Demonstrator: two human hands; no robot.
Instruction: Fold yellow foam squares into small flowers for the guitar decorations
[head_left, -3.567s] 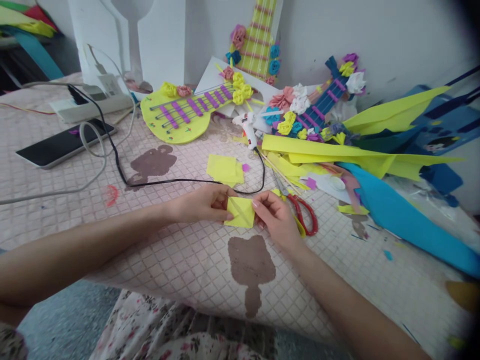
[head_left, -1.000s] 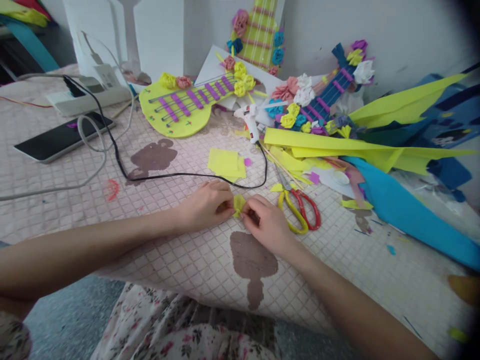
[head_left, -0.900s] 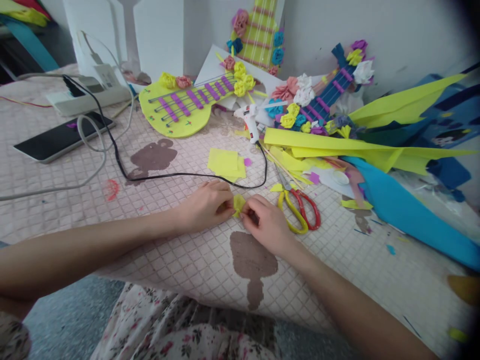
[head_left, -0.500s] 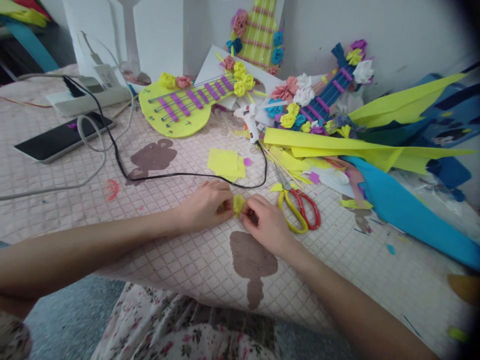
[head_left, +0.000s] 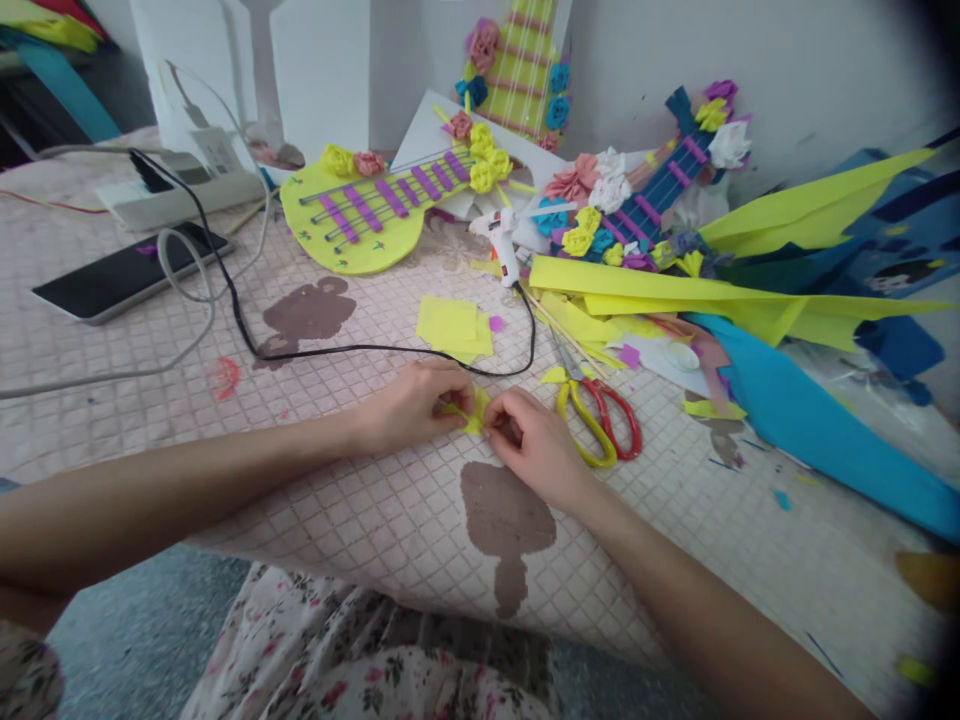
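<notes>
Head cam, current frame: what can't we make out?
All head view:
- Yellow paper: full shape hidden by the left hand.
- Right hand: whether it touches that paper; contact too small to tell.
- Yellow cutout with pink bars: top cut off by upper edge.

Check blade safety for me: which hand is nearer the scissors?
Right. The right hand is just left of the scissors; the left hand is farther left, beyond the right.

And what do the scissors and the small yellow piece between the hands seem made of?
Scissors: grey blades, probably metal; smooth, brightly coloured handles, perhaps plastic or plastic-coated.
Yellow piece: likely matte paper, possibly crepe; partly hidden, it looks thin and creased.
</notes>
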